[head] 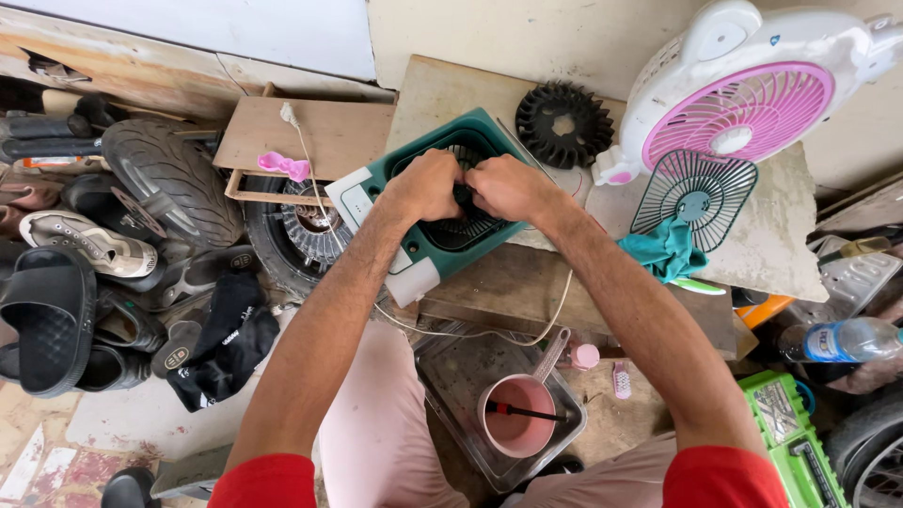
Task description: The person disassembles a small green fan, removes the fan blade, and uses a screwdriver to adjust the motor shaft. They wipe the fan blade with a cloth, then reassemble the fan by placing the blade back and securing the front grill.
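Observation:
A small green and white square fan housing [425, 246] lies tilted on a worn wooden board [508, 287]. My left hand [425, 185] and my right hand [508, 186] are both closed over the middle of its dark round grille [461, 230], knuckles almost touching. What the fingers grip is hidden under them. A thin white cord [527, 334] runs from the housing down over the board's edge.
A black fan impeller [562, 122], a white and pink fan [743, 89], a loose dark grille [694, 196] and a teal cloth [666, 249] lie to the right. Below is a clear tray [451, 376] holding a pink pot. Tyres and shoes are piled on the left.

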